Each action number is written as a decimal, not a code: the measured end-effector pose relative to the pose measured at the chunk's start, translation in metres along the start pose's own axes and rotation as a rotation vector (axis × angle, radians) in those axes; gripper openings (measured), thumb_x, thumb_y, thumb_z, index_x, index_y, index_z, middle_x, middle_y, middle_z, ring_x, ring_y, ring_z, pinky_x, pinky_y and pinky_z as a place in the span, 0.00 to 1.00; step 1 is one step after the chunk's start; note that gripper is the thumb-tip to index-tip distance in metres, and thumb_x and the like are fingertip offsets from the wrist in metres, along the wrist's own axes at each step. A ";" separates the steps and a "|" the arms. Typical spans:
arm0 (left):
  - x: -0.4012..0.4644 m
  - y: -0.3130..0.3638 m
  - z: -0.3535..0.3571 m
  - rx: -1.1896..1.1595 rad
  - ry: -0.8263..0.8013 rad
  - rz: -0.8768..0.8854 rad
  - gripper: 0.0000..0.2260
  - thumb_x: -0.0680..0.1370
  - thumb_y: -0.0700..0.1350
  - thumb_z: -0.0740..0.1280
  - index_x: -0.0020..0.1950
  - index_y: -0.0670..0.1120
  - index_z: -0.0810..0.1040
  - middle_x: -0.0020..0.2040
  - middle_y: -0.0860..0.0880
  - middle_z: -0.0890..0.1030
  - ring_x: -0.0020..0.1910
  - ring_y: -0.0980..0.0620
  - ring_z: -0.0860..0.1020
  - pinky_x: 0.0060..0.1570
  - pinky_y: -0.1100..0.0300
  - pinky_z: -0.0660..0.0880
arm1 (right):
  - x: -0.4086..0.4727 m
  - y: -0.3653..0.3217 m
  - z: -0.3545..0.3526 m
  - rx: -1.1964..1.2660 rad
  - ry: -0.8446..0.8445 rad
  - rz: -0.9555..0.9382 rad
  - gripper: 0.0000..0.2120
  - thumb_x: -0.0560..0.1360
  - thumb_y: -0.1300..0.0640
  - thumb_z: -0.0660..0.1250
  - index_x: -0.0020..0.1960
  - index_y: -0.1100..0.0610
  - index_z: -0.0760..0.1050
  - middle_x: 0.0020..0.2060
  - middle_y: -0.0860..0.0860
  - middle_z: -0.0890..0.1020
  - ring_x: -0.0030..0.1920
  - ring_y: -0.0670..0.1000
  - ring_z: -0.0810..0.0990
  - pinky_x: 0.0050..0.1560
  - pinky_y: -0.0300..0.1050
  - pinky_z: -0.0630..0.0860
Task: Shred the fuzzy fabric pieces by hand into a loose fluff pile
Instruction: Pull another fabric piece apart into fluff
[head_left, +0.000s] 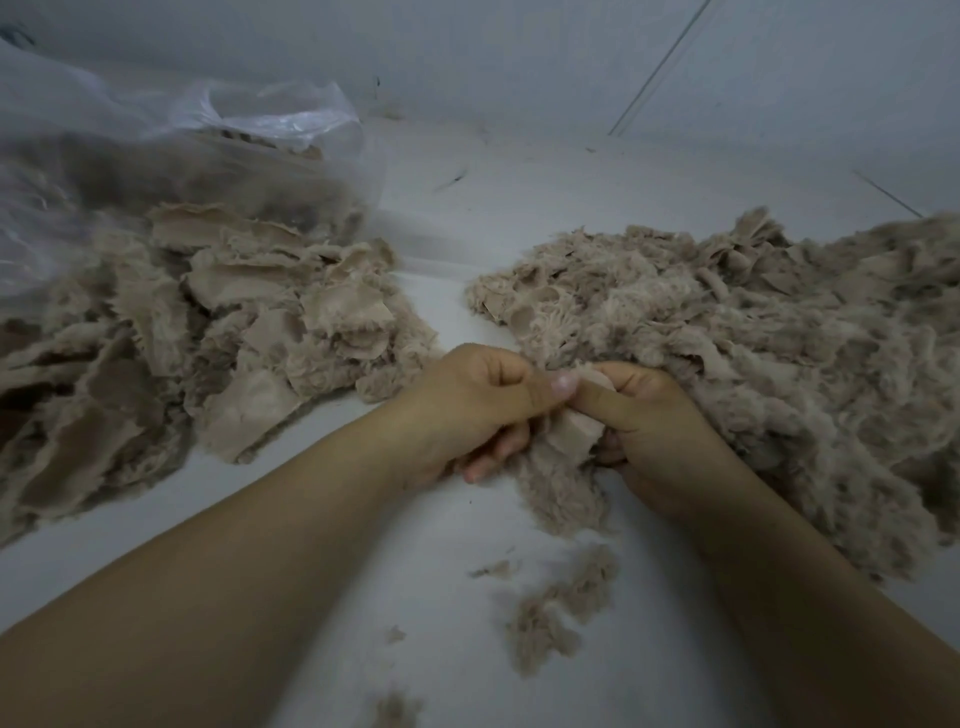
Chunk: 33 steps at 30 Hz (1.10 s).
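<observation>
A small beige fuzzy fabric piece sits between both hands at the middle of the view. My left hand pinches its left side with thumb over curled fingers. My right hand grips its right side, thumb lying across the top. Fuzzy fibres hang down below the piece. A heap of whole fabric pieces lies to the left. A big loose fluff pile spreads to the right, touching my right hand.
A clear plastic bag holding more beige fabric lies at the back left. Small fluff tufts are scattered on the white surface in front of me. White walls stand behind, close to the piles.
</observation>
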<state>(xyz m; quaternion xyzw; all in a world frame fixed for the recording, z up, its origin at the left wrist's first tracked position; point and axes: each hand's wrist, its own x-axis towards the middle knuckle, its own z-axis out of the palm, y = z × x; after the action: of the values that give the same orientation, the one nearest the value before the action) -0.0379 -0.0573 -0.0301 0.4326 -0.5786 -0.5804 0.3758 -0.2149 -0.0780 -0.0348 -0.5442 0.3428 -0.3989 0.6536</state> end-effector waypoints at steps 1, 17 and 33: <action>-0.001 0.001 0.001 0.069 -0.007 0.002 0.21 0.71 0.55 0.72 0.40 0.36 0.76 0.23 0.45 0.71 0.15 0.52 0.64 0.18 0.69 0.60 | 0.000 0.000 0.000 -0.005 0.009 0.002 0.12 0.70 0.53 0.68 0.40 0.64 0.76 0.22 0.47 0.76 0.20 0.41 0.72 0.21 0.31 0.67; 0.016 -0.024 -0.001 0.230 0.697 0.104 0.04 0.75 0.40 0.71 0.43 0.45 0.77 0.33 0.47 0.77 0.23 0.49 0.75 0.23 0.58 0.71 | 0.010 0.003 -0.003 0.071 0.128 0.128 0.20 0.83 0.52 0.55 0.48 0.64 0.81 0.26 0.49 0.72 0.22 0.44 0.64 0.20 0.34 0.60; 0.014 -0.021 0.002 0.653 0.491 0.164 0.03 0.74 0.45 0.73 0.42 0.47 0.81 0.33 0.54 0.78 0.32 0.57 0.75 0.37 0.58 0.75 | 0.010 0.004 -0.004 -0.003 0.153 0.166 0.16 0.83 0.49 0.56 0.58 0.59 0.76 0.26 0.49 0.73 0.22 0.44 0.65 0.20 0.35 0.61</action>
<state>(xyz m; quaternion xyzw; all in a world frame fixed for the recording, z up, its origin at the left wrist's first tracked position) -0.0433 -0.0688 -0.0525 0.6069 -0.6580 -0.2144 0.3907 -0.2132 -0.0888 -0.0399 -0.4828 0.4361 -0.3832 0.6557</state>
